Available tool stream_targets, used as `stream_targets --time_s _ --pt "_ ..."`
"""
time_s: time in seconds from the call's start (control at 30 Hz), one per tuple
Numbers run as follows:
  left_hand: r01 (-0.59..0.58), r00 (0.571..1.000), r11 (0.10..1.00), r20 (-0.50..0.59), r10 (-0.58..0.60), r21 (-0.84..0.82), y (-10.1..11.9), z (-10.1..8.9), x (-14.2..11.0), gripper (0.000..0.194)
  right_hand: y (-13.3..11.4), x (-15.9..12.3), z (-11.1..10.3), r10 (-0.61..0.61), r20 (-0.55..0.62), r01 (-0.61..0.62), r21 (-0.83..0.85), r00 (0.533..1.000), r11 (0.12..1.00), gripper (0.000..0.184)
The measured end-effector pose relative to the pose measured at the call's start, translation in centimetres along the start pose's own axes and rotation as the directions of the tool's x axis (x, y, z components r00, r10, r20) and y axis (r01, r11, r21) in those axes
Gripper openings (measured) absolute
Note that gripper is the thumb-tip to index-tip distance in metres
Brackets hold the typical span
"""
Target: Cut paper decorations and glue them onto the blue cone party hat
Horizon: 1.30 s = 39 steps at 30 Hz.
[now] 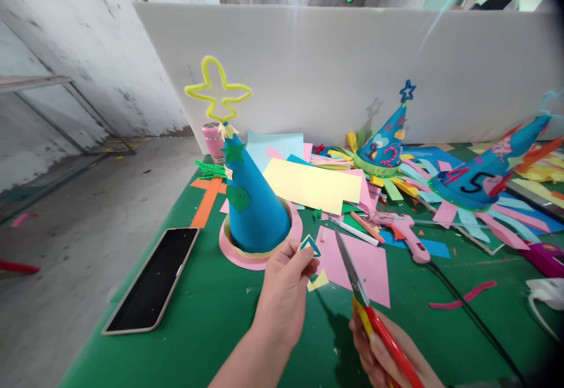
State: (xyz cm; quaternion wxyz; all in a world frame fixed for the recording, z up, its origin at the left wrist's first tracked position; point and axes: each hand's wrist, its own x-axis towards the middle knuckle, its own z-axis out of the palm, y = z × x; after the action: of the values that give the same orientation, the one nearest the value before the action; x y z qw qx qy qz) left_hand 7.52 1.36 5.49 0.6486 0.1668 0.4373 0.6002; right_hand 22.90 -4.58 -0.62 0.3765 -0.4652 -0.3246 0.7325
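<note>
My left hand (284, 285) pinches a small pale-yellow paper triangle (311, 247) with a blue triangle outline on it. In my right hand (388, 347) are scissors (362, 297) with red and yellow handles. Their blades point up and away from me, look closed together, and are apart from the paper. Just beyond my left hand stands a blue paper cone hat (259, 212) with a pink brim, green shapes on its side and a yellow pipe-cleaner star (218, 88) on top. A yellow paper scrap (318, 281) lies under my left hand, beside a pink sheet (374, 270).
A phone (154, 279) lies at the left edge of the green table (198, 341). A pink glue gun (408, 232) with a black cord lies to the right. Two decorated cone hats (383, 141) stand farther back, among paper strips. A white board (308, 65) rises behind.
</note>
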Motion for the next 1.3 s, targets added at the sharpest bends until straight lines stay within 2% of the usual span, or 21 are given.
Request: stream_targets --time_s 0.07,0.17,0.27,0.4,0.5,0.67,0.83,0.93,1.07,1.2,1.3 --pt "0.026 1.0 1.0 0.006 -0.025 -0.018 -0.4 0.0 -0.2 0.017 -0.6 0.6 0.8 -0.098 -0.082 0.095 -0.036 0.992 0.995 0.041" --pt "0.065 0.998 0.997 0.029 -0.064 -0.039 -1.2 0.2 -0.6 0.014 -2.2 1.5 2.7 -0.247 -0.224 0.237 -0.072 0.943 0.969 0.036" --pt "0.118 0.99 0.992 0.081 -0.115 -0.033 -1.9 0.3 -1.0 0.014 -3.4 2.3 4.1 -0.305 -0.259 0.294 -0.082 0.916 0.952 0.034" --pt "0.127 0.989 0.992 0.085 -0.124 -0.024 -2.5 0.2 -1.3 0.012 -3.7 3.1 4.7 -0.339 -0.247 0.328 -0.087 0.908 0.941 0.035" --pt "0.107 0.99 0.994 0.093 -0.106 -0.009 -2.8 -0.1 -1.5 0.011 -3.9 3.2 4.6 -0.379 -0.206 0.366 -0.1 0.902 0.925 0.027" --pt "0.047 0.994 0.989 0.091 -0.06 0.139 -2.9 -0.5 -1.7 0.011 -4.9 2.8 4.5 -0.458 -0.136 0.44 -0.14 0.879 0.887 0.022" --pt "-0.021 0.989 0.941 0.147 -0.03 0.338 -2.6 -0.7 -2.0 0.011 -5.6 2.5 4.3 -0.401 -0.065 0.389 -0.146 0.914 0.909 0.021" --pt "-0.057 0.985 0.916 0.174 -0.015 0.397 -2.5 -0.9 -2.0 0.011 -5.9 2.6 4.3 -0.374 -0.045 0.365 -0.134 0.927 0.921 0.022" --pt "-0.033 0.989 0.947 0.15 -0.016 0.32 -2.0 -1.0 -1.7 0.01 -6.2 2.2 4.0 -0.369 -0.039 0.355 -0.196 0.929 0.914 0.022" --pt "-0.025 0.992 0.976 0.124 -0.002 0.215 -0.8 -0.9 -1.5 0.01 -5.1 1.3 2.7 -0.294 -0.007 0.278 -0.301 0.956 0.912 0.026" --pt "-0.048 0.987 0.988 0.157 0.024 0.149 0.2 -0.8 -1.4 0.01 -4.0 0.3 1.4 -0.242 -0.071 0.211 -0.297 0.968 0.931 0.04"
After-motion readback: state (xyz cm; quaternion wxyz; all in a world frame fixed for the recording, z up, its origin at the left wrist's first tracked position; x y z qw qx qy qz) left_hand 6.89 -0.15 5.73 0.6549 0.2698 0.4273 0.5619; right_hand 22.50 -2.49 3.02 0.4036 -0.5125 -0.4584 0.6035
